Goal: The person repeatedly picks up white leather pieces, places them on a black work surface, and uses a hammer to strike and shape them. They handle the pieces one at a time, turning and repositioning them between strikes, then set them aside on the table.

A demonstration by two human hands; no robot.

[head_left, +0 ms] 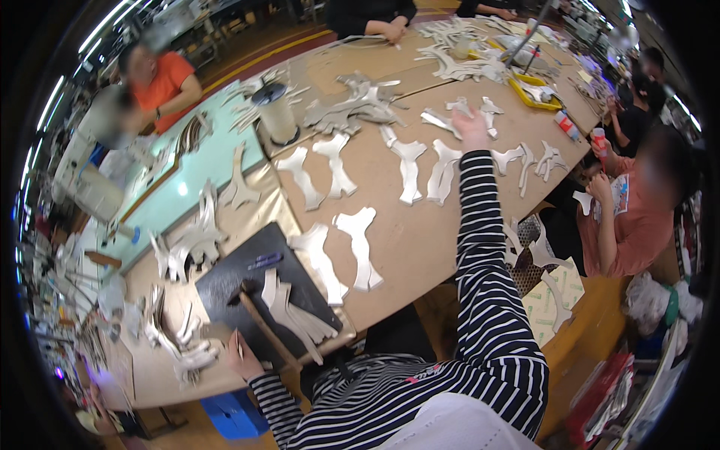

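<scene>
My right hand (472, 130) reaches far out over the table, fingers stretched out and slightly blurred. It is at a small group of white cut pieces, between a narrow strip (439, 120) and a forked piece (489, 114). Low by the table's near edge, my left hand (242, 360) is closed around something thin that I cannot make out. Beside it a hammer (268, 330) with a wooden handle lies across a black board (229, 279). On that board are a fan of pale strips (289, 311) and a dark purple tool (265, 261).
White shoe-upper-like pieces (360, 244) lie in pairs on the brown table (409, 262). Grey pieces (356, 105) are heaped farther back, near a clear cylindrical container (276, 116). A yellow tray (535, 91) stands far right. Co-workers sit around, one in pink (637, 210) at right.
</scene>
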